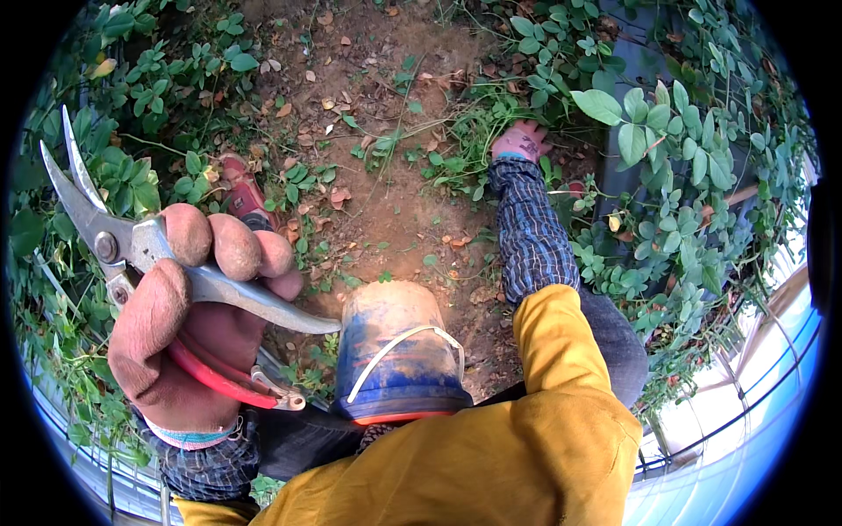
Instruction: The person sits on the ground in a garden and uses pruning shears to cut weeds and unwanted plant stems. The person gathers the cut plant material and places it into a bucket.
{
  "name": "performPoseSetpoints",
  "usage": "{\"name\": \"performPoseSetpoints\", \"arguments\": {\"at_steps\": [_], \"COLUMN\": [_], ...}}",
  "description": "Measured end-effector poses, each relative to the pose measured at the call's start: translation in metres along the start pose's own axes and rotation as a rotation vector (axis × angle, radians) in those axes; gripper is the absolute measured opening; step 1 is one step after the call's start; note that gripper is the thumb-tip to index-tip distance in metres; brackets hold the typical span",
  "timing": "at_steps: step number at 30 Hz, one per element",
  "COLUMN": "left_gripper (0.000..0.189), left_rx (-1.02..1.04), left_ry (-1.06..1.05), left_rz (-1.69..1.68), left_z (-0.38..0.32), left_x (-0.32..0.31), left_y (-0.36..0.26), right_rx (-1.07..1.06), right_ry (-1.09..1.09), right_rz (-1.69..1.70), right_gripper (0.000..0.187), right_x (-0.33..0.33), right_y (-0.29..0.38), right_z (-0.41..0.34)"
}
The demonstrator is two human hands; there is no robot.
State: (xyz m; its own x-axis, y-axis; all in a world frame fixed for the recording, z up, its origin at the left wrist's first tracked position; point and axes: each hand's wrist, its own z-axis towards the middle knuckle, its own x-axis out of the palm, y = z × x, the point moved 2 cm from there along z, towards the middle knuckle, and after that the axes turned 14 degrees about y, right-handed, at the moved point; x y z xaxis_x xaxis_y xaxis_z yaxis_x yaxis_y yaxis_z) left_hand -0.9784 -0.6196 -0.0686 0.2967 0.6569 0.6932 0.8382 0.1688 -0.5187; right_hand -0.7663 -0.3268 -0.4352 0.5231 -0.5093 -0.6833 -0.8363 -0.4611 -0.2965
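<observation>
My left hand (197, 289), in a pinkish work glove, holds a pair of bypass pruning shears (131, 240) close to the camera. Their blades stand apart and point up and left. My right hand (523, 140), also gloved, reaches down into green weeds (480, 128) at the foot of the leafy plants; part of its fingers is hidden by leaves, and whether they grip stems cannot be told. A blue plastic bucket (401, 348), smeared with soil and with a white handle, is between my legs.
Leafy bushes (684, 138) line the right side, beside a dark grey sheet or panel (635, 72). More foliage (66, 164) grows on the left. Bare soil (388, 217) with dry leaves runs between them. A red shoe (243, 191) shows at left, and wire mesh (737, 401) at lower right.
</observation>
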Motion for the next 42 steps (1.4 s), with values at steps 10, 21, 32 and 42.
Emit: {"name": "performPoseSetpoints", "arguments": {"at_steps": [10, 21, 32, 42], "left_gripper": [0.03, 0.028, 0.028, 0.024], "left_rx": [-0.019, 0.018, -0.01, -0.044], "left_ry": [-0.131, -0.159, -0.232, -0.172], "left_rz": [0.016, -0.042, -0.107, -0.181], "left_z": [-0.005, 0.01, 0.03, 0.057], "left_x": [0.005, 0.002, 0.0, 0.004], "left_y": [-0.006, -0.007, -0.014, -0.042], "right_rx": [0.209, -1.055, -0.541, -0.342], "right_ry": [0.191, 0.413, -0.159, 0.0], "right_rz": [0.616, 0.135, -0.38, -0.442], "right_gripper": [0.028, 0.025, 0.024, 0.024], "right_x": [0.031, 0.0, -0.245, -0.265], "right_y": [-0.028, 0.249, 0.203, 0.15], "right_z": [0.022, -0.129, 0.125, 0.162]}}
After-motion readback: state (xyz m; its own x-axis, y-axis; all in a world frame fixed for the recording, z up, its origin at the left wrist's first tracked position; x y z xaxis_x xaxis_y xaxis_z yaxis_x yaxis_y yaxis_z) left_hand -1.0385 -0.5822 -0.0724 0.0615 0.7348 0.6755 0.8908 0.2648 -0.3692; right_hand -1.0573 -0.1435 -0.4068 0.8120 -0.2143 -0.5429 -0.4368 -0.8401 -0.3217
